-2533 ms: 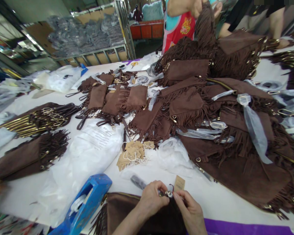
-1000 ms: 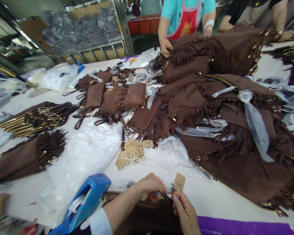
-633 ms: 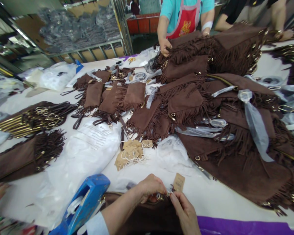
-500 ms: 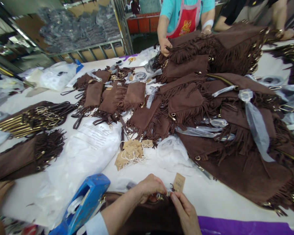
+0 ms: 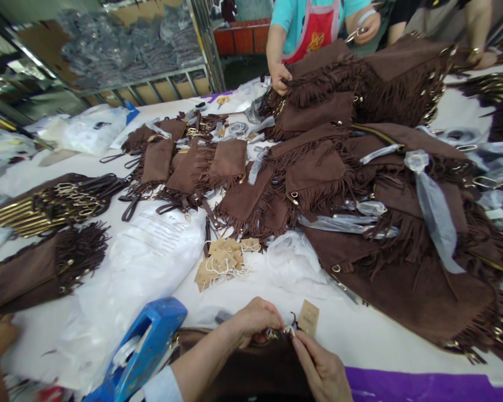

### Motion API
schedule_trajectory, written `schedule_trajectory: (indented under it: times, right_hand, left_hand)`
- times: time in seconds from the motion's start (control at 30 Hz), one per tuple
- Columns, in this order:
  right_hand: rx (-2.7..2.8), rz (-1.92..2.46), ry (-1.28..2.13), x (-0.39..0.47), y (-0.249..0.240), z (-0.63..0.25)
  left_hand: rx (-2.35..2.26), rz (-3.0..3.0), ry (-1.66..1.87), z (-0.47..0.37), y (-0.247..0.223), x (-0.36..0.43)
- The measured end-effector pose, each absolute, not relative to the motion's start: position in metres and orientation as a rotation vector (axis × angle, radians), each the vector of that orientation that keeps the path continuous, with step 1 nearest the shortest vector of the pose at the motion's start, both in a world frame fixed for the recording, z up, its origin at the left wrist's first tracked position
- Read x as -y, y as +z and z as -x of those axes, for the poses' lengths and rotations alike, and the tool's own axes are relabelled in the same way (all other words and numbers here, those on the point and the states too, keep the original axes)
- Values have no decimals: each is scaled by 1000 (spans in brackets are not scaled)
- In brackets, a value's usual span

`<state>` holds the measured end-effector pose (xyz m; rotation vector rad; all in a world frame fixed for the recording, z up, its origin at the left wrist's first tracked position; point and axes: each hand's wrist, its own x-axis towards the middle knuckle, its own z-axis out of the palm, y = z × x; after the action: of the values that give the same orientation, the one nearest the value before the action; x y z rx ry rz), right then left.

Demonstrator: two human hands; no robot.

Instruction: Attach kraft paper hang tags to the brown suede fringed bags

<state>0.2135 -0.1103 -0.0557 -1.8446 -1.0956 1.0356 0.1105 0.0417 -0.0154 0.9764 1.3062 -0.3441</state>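
Observation:
My left hand [image 5: 257, 321] pinches the brass-coloured hardware at the top edge of a dark brown bag [image 5: 255, 371] close in front of me. Beside it my right hand [image 5: 321, 360] has thumb and fingers closed on a white tag string [image 5: 290, 330] by the same hardware. A tan paper tag [image 5: 308, 317] stands up just behind my right fingers. Fingertips of both hands nearly meet, so how the string runs through the hardware is hidden. A blue tape dispenser [image 5: 151, 335] stands left of my left forearm.
Tan tags with white strings [image 5: 220, 261] lie ahead, beside a white plastic bag [image 5: 155, 245]. Brown fringed bags [image 5: 406, 279] are heaped at the right, small pouches [image 5: 230, 159] mid-table. A co-worker's hand [image 5: 280, 77] holds fringed bags; another person's hand [image 5: 0, 335] is at the left edge.
My hands stay close together at the hardware; the tag tilts slightly more to the right. Across the table, the co-worker's other hand has lifted a metal clasp. The hand at the left edge moved slightly down.

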Motion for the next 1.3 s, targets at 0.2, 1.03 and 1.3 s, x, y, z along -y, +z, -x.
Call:
schedule_trajectory:
  times: [0.2, 1.03, 1.3]
  right_hand:
    - [1433, 1877, 887, 108, -52, -220]
    - [1748, 1885, 637, 107, -49, -216]
    - [1654, 1885, 699, 108, -51, -215]
  left_hand:
    - [-1297, -993, -348, -110, -14, -42]
    - [-1093, -1059, -483, -108, -24, -46]
    - [-1145, -1174, -377, -107, -17, -39]
